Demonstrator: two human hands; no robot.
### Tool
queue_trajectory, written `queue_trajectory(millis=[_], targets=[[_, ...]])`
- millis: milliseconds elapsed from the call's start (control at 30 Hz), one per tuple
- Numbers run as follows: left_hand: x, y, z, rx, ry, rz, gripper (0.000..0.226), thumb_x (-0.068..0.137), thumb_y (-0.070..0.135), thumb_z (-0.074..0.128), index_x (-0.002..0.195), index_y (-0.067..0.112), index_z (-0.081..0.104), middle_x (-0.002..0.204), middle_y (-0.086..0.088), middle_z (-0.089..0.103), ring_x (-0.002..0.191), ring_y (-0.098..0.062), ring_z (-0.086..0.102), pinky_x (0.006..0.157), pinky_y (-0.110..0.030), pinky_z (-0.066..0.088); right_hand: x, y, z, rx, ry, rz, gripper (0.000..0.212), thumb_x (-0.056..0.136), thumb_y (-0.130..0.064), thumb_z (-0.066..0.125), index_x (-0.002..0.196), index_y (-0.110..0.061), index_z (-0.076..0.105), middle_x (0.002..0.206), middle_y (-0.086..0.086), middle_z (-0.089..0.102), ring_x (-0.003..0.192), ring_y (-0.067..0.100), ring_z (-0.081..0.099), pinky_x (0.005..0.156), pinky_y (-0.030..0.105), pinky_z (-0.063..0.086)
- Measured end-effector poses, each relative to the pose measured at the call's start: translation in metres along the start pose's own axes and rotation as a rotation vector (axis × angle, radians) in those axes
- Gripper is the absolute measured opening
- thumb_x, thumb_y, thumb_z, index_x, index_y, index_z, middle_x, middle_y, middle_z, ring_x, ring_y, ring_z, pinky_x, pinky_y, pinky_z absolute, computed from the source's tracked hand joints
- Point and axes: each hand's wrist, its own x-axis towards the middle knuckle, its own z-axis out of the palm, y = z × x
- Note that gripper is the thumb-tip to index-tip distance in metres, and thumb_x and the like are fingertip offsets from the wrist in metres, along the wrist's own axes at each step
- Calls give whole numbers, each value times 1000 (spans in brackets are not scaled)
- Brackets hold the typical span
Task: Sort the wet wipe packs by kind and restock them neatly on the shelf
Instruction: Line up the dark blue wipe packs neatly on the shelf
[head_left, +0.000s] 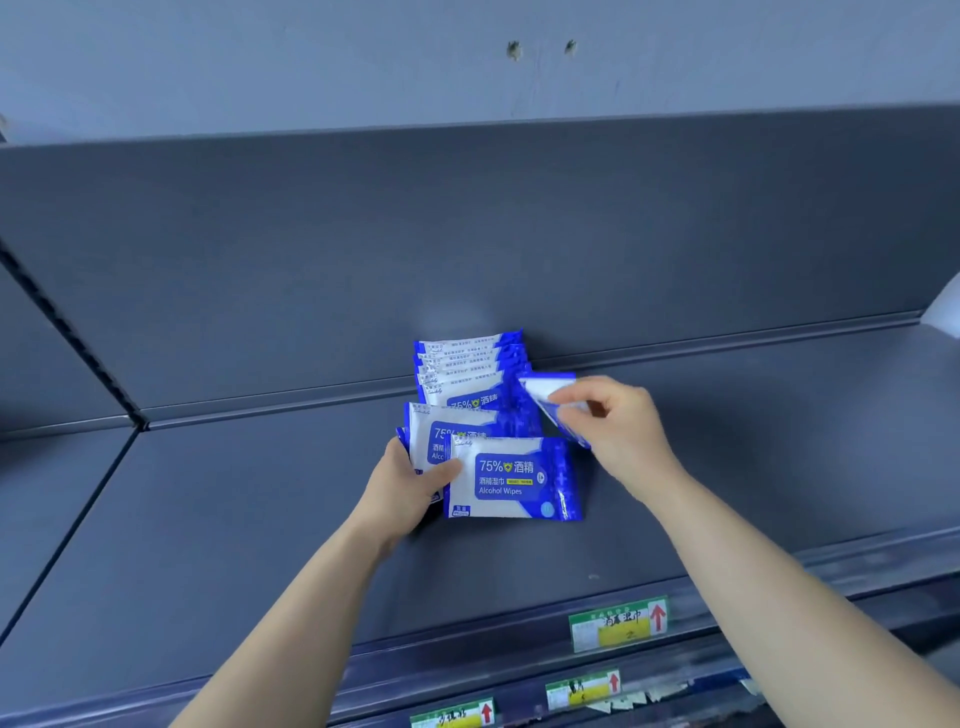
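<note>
On the dark grey shelf (260, 519) a short row of blue-and-white alcohol wipe packs (467, 364) stands against the back panel (all one kind, marked 75%). The left hand (410, 488) grips a small fan of matching packs (511, 478) just in front of that row, thumb on the front one. The right hand (623, 431) pinches a single tilted pack (543, 392) between thumb and fingers at the row's right end.
</note>
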Motion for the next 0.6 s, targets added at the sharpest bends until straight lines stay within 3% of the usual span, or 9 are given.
queue_trajectory(millis=[100,200,300,367,433,500,600], targets=[[1,-5,1,6,43,-14,25,87,20,68,108,20,56,102,6,74,91,-15,72,85,-43,57,8,-9,-14,132,115,13,24,84,-2,62,81,-26,62,80,-4,67,69,6,58,60,18,41],[1,-8,1,30,87,-18,26,88,25,64,111,19,51,106,7,72,92,-14,71,86,-43,57,13,-16,-26,337,68,102,30,87,0,60,96,-28,51,86,7,70,71,17,66,55,27,45],[0,-8,3,67,101,-16,26,89,29,59,111,18,51,106,7,71,92,-14,70,84,-43,57,15,-13,-32,410,-25,194,54,89,6,55,121,-37,47,92,12,70,77,20,66,70,35,50],[-1,-8,5,70,128,-25,23,90,31,56,108,19,50,106,6,70,93,-15,69,84,-44,57,16,-9,-34,415,-19,209,53,89,7,51,125,-31,50,96,11,68,84,22,64,76,39,48],[-2,-6,9,72,163,-24,17,93,28,53,105,17,48,104,4,68,92,-16,68,80,-42,57,17,-9,-38,444,50,200,43,90,7,49,123,-19,54,96,7,66,87,23,61,76,39,45],[-1,-6,12,83,202,-35,16,95,25,51,105,14,46,102,4,66,88,-13,65,70,-31,54,17,-12,-43,525,78,205,37,90,9,49,122,-10,55,94,6,66,85,23,61,73,36,45],[1,-6,14,86,224,-32,19,95,25,49,107,9,47,103,1,66,88,-14,65,64,-25,48,10,-17,-41,546,-57,237,40,86,11,56,122,-7,53,97,10,65,78,21,64,65,29,53]])
